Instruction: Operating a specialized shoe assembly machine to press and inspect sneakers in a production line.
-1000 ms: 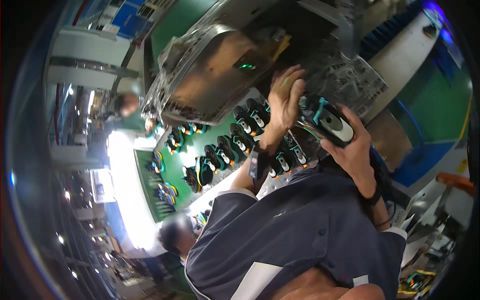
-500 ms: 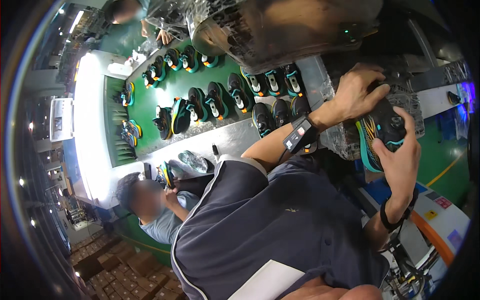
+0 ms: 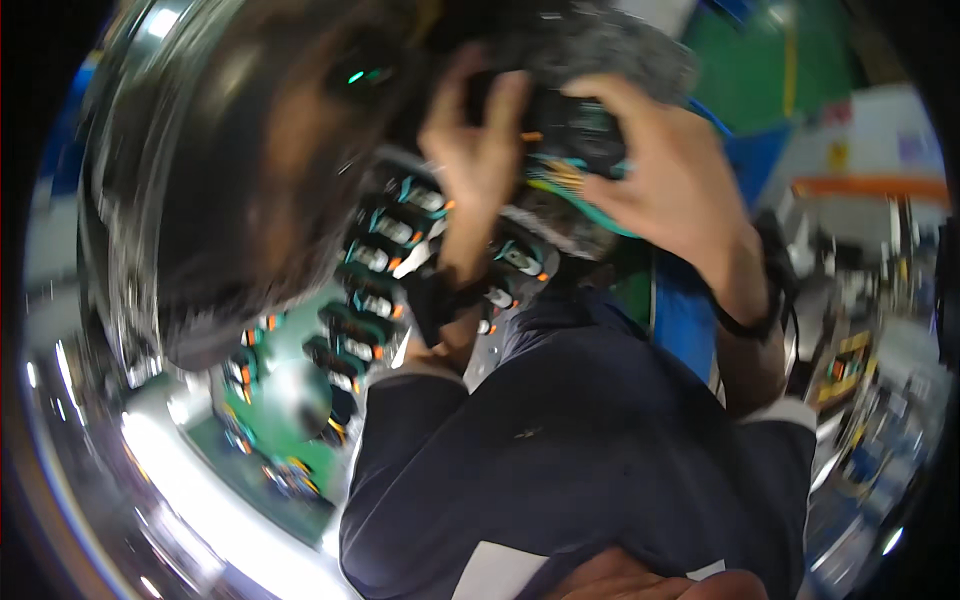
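A black sneaker (image 3: 592, 138) with a teal sole and yellow-orange stripes is gripped in my right hand (image 3: 685, 165), its fingers and thumb around the upper. Left of the shoe, my left hand (image 3: 475, 150) is raised with fingers and thumb spread apart. Motion blurs it, and the space between its fingers is dark; I see nothing held there. The toe and heel ends of the sneaker are partly hidden or smeared.
Several matching sneakers (image 3: 370, 258) stand in rows on the grey and green worktable to the left. A large plastic-wrapped machine housing (image 3: 270, 190) bulges over the upper left. At right are a blue panel (image 3: 680, 315) and a white machine with an orange edge (image 3: 870, 186).
The view has swung round, blurring the scene. My left hand has come off the sneaker and its fingers have spread. My right hand still holds the shoe.
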The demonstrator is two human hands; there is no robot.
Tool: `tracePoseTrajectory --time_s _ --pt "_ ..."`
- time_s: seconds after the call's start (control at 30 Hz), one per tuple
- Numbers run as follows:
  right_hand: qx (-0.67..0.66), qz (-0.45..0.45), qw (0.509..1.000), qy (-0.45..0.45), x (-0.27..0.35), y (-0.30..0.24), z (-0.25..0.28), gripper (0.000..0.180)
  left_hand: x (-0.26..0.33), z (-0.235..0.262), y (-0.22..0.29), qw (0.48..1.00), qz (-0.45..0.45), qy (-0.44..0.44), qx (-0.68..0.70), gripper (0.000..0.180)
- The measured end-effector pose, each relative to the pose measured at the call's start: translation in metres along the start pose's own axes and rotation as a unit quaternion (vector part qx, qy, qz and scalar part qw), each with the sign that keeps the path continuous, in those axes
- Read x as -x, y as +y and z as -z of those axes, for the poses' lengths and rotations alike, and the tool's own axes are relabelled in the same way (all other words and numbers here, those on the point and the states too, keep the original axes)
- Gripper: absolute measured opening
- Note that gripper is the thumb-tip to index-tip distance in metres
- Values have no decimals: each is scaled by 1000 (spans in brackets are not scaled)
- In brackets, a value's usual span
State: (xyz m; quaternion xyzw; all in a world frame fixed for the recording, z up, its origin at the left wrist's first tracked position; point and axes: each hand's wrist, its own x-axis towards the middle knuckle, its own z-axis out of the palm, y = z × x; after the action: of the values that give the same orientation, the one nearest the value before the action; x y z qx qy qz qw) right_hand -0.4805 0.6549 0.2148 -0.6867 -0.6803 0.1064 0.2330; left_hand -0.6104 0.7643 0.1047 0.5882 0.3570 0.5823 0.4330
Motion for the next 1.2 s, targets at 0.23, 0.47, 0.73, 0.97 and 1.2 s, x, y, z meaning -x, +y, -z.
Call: tracePoseTrajectory --time_s 0.23,0.47,0.73,0.97,1.2 --pt "-22 22 996 79 24 9 2 43 11 -12 30 997 -51 -10 -49 40" --pt "-224 -18 932 286 106 47 -14 57 85 -53 73 964 117 -153 184 58" --pt "-463 -292 677 491 335 113 22 58 259 -185 127 826 215 -501 146 41" --pt "-307 -374 586 650 552 130 86 61 410 -326 211 643 71 -757 95 64" --pt "-242 -358 451 781 655 102 83 63 547 -367 238 494 165 -852 61 61"
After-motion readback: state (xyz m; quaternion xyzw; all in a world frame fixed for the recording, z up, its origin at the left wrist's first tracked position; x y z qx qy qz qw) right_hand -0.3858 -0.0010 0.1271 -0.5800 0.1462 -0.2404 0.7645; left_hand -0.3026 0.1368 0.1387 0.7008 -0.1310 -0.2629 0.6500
